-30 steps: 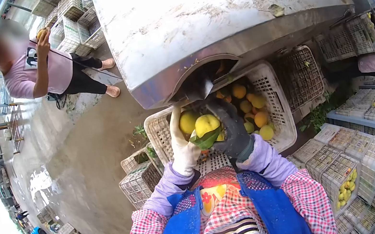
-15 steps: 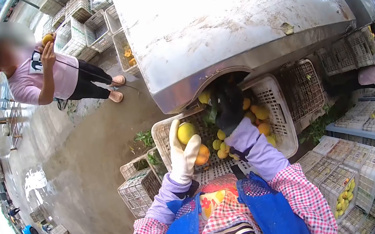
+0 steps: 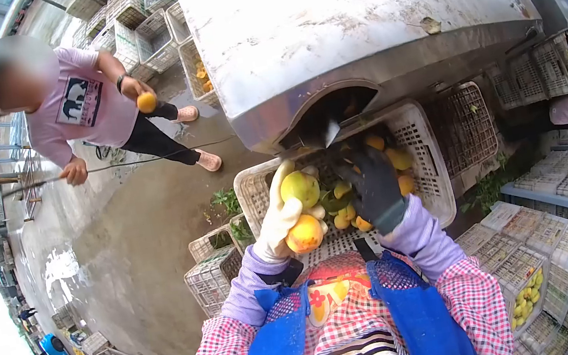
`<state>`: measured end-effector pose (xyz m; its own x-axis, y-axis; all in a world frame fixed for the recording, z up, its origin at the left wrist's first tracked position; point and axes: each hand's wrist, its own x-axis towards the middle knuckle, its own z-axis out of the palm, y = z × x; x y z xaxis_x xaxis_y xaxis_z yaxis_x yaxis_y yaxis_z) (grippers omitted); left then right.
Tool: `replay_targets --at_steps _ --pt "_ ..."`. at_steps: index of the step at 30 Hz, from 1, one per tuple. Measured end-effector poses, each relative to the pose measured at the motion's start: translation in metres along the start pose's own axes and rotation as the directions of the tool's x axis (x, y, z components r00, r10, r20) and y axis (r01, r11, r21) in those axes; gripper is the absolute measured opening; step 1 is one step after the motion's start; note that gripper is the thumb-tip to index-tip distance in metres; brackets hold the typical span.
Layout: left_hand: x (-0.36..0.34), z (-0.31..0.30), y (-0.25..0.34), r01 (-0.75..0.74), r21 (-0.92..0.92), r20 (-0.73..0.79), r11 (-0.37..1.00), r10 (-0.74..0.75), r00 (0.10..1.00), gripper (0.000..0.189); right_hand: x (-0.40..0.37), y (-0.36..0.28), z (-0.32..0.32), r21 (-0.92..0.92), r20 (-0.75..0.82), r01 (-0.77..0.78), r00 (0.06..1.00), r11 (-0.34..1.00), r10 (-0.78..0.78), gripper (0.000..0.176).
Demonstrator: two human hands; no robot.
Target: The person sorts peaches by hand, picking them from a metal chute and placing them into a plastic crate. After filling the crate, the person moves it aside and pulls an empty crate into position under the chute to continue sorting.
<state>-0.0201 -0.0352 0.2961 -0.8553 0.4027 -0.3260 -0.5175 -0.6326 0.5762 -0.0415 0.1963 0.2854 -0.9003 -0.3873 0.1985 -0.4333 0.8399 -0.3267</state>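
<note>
My left hand [image 3: 278, 224], in a white glove, is curled around a round yellow-green fruit [image 3: 299, 188] above the near left side of a white plastic crate [image 3: 439, 180]. An orange-yellow fruit [image 3: 304, 235] sits against the same palm, below the green one. Over the crate's middle is my right hand [image 3: 377, 182] in a black glove, its back toward me. Its fingertips reach down among the fruit and are blurred, so their grip is hidden. Several yellow and green fruits [image 3: 343, 218] lie in the crate around that hand, some with leaves.
A metal machine [image 3: 362, 11] with a dark opening [image 3: 330, 115] overhangs the crate's far edge. At left a person in a pink shirt [image 3: 77, 98] holds an orange fruit [image 3: 146, 102]. Stacked crates [image 3: 522, 245] stand to the right, others [image 3: 215, 279] at lower left.
My right hand has come back from the machine's opening to the fruit in the crate. My left hand now has the orange fruit against it too. The person's hand with the fruit has lowered.
</note>
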Motion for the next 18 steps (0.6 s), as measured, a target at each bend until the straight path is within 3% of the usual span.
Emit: replay_targets --at_steps 1,2,3,4,5,8,11,15,18 --pt "0.001 0.002 -0.001 -0.015 0.029 0.019 0.999 0.014 1.0 0.094 -0.012 0.0 0.003 -0.229 0.05 0.049 0.998 0.972 -0.038 0.06" --pt "0.0 0.005 -0.002 -0.02 0.035 0.014 0.999 0.019 1.0 0.093 -0.017 -0.005 0.003 -0.322 0.018 0.039 0.999 0.946 -0.035 0.067" --pt "0.002 0.006 -0.002 -0.006 0.059 0.025 0.998 0.005 1.0 0.092 -0.02 -0.007 0.001 -0.021 -0.034 -0.019 0.999 1.0 0.018 0.07" --pt "0.003 0.006 -0.002 0.008 0.083 0.036 0.996 -0.011 0.999 0.091 -0.021 -0.011 -0.001 0.285 -0.068 -0.061 0.994 0.957 0.084 0.072" --pt "0.004 0.006 -0.002 0.023 0.108 0.045 0.994 -0.028 0.999 0.09 -0.021 -0.015 -0.003 0.565 -0.082 -0.085 0.984 0.821 0.158 0.075" --pt "0.008 0.012 -0.008 0.047 0.397 0.02 0.917 -0.06 0.998 0.086 -0.015 -0.026 0.008 0.729 0.017 -0.163 0.975 0.665 0.22 0.084" --pt "0.005 0.029 -0.002 -0.098 0.311 0.229 0.945 0.026 0.973 0.075 -0.013 -0.025 0.021 0.889 0.159 -0.27 0.939 0.37 0.304 0.09" --pt "0.013 0.013 0.003 -0.093 0.609 0.066 0.788 0.066 0.996 0.063 -0.002 -0.022 0.012 0.615 -0.148 -0.047 0.974 0.787 0.174 0.083" --pt "0.02 0.018 0.002 -0.153 0.642 0.075 0.751 0.137 0.988 0.055 0.004 -0.025 0.015 0.716 -0.233 -0.025 0.933 0.697 0.273 0.08"
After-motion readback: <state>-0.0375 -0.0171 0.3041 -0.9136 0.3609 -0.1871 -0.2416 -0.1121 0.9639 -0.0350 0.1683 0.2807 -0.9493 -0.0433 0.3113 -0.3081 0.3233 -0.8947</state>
